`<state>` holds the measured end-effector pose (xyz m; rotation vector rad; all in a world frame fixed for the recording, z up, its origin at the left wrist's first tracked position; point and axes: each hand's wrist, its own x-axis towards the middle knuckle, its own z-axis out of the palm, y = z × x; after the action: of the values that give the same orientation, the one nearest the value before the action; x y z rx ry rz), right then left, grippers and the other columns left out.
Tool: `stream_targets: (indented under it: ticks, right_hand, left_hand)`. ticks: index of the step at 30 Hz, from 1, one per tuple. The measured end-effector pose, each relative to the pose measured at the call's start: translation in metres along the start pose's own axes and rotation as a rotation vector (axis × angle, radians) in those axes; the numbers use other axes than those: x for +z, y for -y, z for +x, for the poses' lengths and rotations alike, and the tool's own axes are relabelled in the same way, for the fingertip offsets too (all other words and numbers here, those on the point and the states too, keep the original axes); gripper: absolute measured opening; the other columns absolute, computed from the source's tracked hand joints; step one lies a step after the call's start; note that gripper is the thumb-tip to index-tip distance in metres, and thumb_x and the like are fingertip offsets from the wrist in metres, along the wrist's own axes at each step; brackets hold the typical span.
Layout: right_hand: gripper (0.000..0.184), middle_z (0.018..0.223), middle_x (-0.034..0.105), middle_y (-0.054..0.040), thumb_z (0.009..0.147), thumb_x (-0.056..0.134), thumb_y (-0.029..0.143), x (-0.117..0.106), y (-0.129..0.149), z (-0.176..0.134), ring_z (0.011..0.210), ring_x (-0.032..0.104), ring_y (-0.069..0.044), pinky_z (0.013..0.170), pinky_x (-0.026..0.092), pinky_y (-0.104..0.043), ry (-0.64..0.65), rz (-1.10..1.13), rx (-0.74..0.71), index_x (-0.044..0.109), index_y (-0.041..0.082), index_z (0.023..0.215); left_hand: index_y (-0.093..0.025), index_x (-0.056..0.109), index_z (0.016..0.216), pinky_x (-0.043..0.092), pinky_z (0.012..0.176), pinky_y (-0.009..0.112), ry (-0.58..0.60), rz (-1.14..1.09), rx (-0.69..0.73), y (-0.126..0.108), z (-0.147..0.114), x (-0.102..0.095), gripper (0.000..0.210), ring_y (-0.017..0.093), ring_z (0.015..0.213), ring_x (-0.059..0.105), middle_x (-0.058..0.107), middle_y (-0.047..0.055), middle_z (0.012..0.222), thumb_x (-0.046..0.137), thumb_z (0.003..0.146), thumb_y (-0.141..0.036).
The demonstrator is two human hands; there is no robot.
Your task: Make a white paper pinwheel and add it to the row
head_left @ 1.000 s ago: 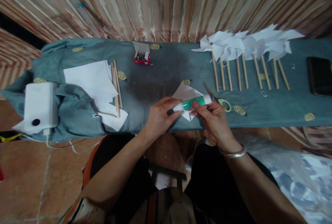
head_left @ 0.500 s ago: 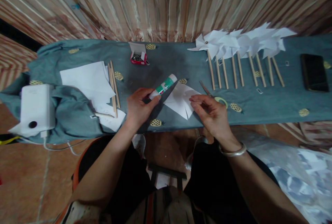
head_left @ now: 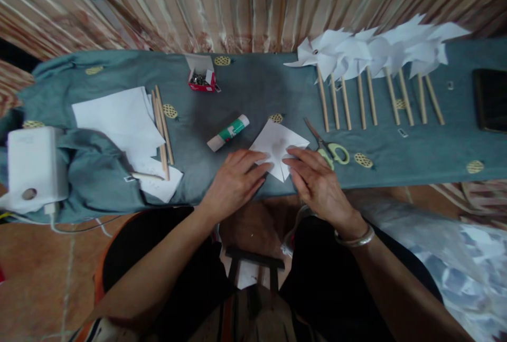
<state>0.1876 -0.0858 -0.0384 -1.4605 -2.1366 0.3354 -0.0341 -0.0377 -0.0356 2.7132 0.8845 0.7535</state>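
Observation:
A white sheet of paper [head_left: 278,133] with a slit at its near corner lies on the cloth-covered table. My left hand [head_left: 237,181] rests its outstretched fingers on the paper's left side, not wrapped round anything. From the other side, my right hand [head_left: 319,183] presses extended fingertips onto the paper near the slit, its thumb lower down. A green and white glue stick [head_left: 229,132] lies free beyond my left hand. Just right of the paper are scissors [head_left: 330,151] with pale green handles, their blades parted.
White paper pinwheels [head_left: 368,54] on wooden sticks lie in a row at the back right. A small open red box [head_left: 203,79] holds metal pieces. To the left are paper sheets [head_left: 119,117], loose sticks [head_left: 162,131] and a white device [head_left: 37,170]. A dark phone [head_left: 491,99] lies far right.
The glue stick has left my left hand and now lies on the table. Both hands have come together over the paper, my left hand moving right. The view has shifted slightly.

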Motion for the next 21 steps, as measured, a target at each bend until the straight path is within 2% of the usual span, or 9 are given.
stream_targets:
  ticks: [3,7,16,21]
  right_hand:
    - [0.028,0.129,0.061,-0.0130,0.093,0.047,0.016,0.001,-0.003,0.000,0.122,0.053,-0.026,0.105,0.046,-0.047,-0.010,0.001,-0.002,0.064,0.016,0.115]
    - [0.028,0.127,0.062,-0.0109,0.092,0.048,0.016,0.002,-0.005,0.001,0.120,0.054,-0.025,0.104,0.046,-0.046,-0.012,0.025,0.011,0.064,0.018,0.115]
    - [0.028,0.123,0.063,-0.0108,0.088,0.049,0.011,0.001,-0.005,0.004,0.115,0.056,-0.025,0.102,0.047,-0.046,-0.009,0.017,0.010,0.064,0.017,0.110]
    - [0.028,0.121,0.064,-0.0121,0.082,0.056,0.013,-0.001,-0.001,0.006,0.114,0.057,-0.028,0.101,0.047,-0.048,-0.010,0.028,0.036,0.065,0.016,0.109]
  left_hand:
    - [-0.015,0.063,0.108,0.048,0.081,0.038,0.013,-0.015,0.013,-0.009,0.005,0.009,0.019,0.023,0.099,0.058,0.067,0.010,0.108,0.055,0.092,-0.019]
    - [-0.016,0.065,0.102,0.047,0.079,0.036,0.024,-0.022,0.016,-0.006,0.007,0.013,0.014,0.021,0.096,0.058,0.068,0.008,0.103,0.055,0.093,-0.020]
    - [-0.015,0.063,0.104,0.048,0.079,0.035,0.056,-0.060,0.017,-0.003,0.005,0.015,0.015,0.021,0.095,0.060,0.069,0.007,0.101,0.056,0.092,-0.017]
    - [-0.013,0.063,0.104,0.051,0.080,0.035,0.038,-0.094,-0.006,-0.003,0.007,0.017,0.014,0.020,0.094,0.061,0.069,0.008,0.100,0.057,0.091,-0.015]
